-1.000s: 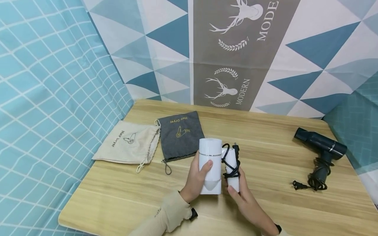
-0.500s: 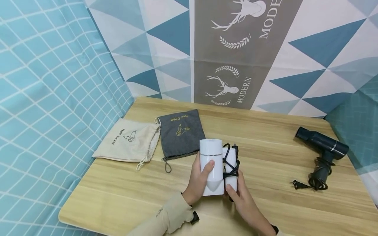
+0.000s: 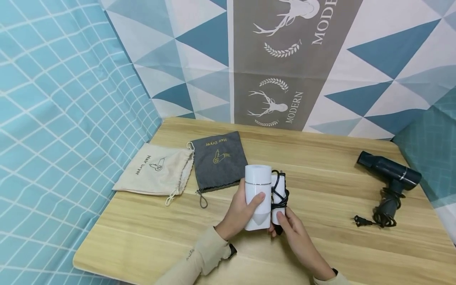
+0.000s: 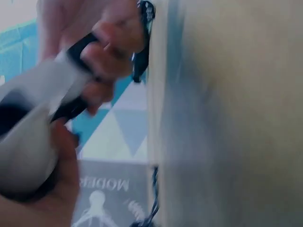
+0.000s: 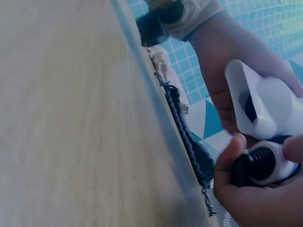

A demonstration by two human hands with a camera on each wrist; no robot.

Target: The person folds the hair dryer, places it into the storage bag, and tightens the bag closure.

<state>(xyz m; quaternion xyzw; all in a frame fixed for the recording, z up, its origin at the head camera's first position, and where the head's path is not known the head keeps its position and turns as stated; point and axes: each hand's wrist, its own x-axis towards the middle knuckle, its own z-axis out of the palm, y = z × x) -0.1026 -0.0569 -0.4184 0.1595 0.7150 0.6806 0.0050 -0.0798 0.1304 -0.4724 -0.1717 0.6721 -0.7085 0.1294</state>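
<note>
The left hand (image 3: 238, 211) grips a white hair dryer (image 3: 258, 211), the right hand (image 3: 295, 233) its handle (image 3: 278, 217), wrapped in cord (image 3: 281, 204). From that dryer, a gray bag (image 3: 220, 168) lies at ten o'clock, a cream bag (image 3: 153, 174) nearer nine, a black hair dryer (image 3: 388, 170) at three.

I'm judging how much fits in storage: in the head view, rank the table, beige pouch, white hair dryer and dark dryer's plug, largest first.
1. Wooden table
2. Beige pouch and white hair dryer, unranked: similar, and the latter is raised and partly covered.
3. Plug of the dark hair dryer
</note>
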